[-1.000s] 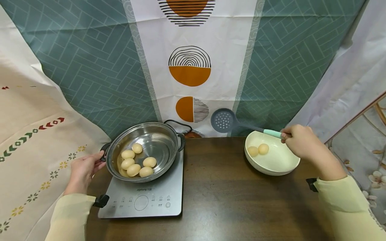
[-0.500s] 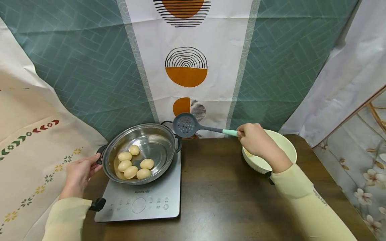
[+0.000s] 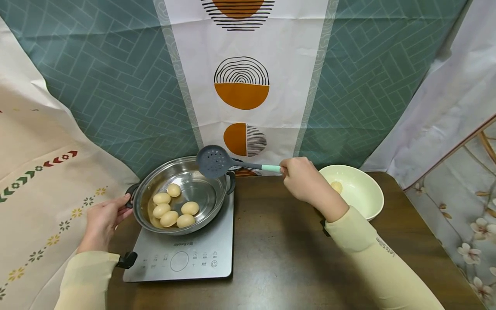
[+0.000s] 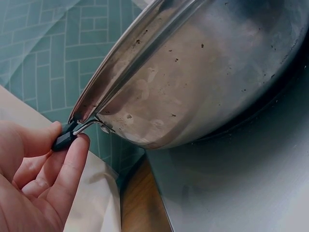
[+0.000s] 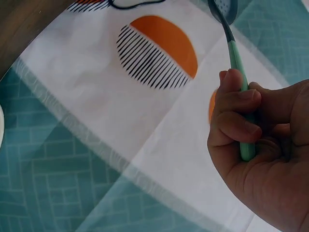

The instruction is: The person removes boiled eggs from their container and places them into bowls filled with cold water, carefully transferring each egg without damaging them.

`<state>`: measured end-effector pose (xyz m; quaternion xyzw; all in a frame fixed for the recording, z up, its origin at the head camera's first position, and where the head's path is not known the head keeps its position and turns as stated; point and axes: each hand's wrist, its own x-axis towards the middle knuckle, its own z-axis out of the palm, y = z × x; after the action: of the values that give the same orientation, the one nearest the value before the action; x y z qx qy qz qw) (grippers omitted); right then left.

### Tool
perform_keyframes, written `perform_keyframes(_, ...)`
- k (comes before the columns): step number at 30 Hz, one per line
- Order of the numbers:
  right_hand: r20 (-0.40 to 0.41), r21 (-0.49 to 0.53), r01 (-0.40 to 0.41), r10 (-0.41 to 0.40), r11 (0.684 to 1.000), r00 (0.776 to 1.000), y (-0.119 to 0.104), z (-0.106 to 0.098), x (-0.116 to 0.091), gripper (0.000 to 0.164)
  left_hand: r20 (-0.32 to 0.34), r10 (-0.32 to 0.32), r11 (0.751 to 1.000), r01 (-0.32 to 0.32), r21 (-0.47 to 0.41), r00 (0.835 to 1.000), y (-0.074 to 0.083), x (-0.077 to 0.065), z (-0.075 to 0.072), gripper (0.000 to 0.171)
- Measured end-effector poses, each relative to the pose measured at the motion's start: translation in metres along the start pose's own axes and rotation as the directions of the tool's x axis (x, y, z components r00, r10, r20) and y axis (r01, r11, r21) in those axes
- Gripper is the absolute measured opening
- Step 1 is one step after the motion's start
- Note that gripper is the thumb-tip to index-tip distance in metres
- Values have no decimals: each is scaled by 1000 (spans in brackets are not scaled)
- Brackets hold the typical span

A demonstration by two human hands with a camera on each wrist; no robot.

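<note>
With its thumb and fingers, my left hand (image 3: 103, 219) pinches the black side handle (image 4: 64, 137) of a wide steel pot (image 3: 221, 211). Several yellowish eggs (image 3: 169, 218) lie in the pot's left and front part. My right hand (image 3: 306, 181) grips the mint-green handle (image 5: 236, 60) of a grey skimmer (image 3: 213, 162). The skimmer's round, perforated head hangs over the pot's back right rim with nothing on it. A pale green bowl (image 3: 364, 193) stands to the right, partly behind my right wrist. One egg (image 3: 336, 187) shows in it; its left part is hidden.
The pot stands on a silver induction cooktop (image 3: 178, 275) with touch controls along its front, on a dark wooden table (image 3: 271, 258). Patterned cloth (image 3: 248, 43) hangs close behind. A cream cloth (image 3: 46, 181) drapes at the left, beside my left arm.
My right hand has carried the skimmer leftward from above the bowl to over the pot's right side. My left hand stays on the pot handle.
</note>
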<state>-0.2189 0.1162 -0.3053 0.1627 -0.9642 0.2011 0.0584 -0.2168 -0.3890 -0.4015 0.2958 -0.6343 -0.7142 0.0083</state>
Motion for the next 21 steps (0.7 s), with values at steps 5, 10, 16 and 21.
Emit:
perform_keyframes(5,-66,-103,100,-107,990,992,-16,13,4,28,13,6,1000,-5,-6,1000,2,-1,1,7)
perform_keyframes(10,-93,-203,171,-193,964,977,-29,27,3,17,22,16,1000,-16,-15,1000,1,-1,2,8)
perform_keyframes(16,-54,-283,220,-244,933,968,-39,43,0,8,20,12,1000,-12,-28,1000,0,-1,2,5)
perform_keyframes(21,-41,-322,251,-278,913,960,-46,50,-1,12,23,2,999,-1,-40,1000,1,-2,1,5)
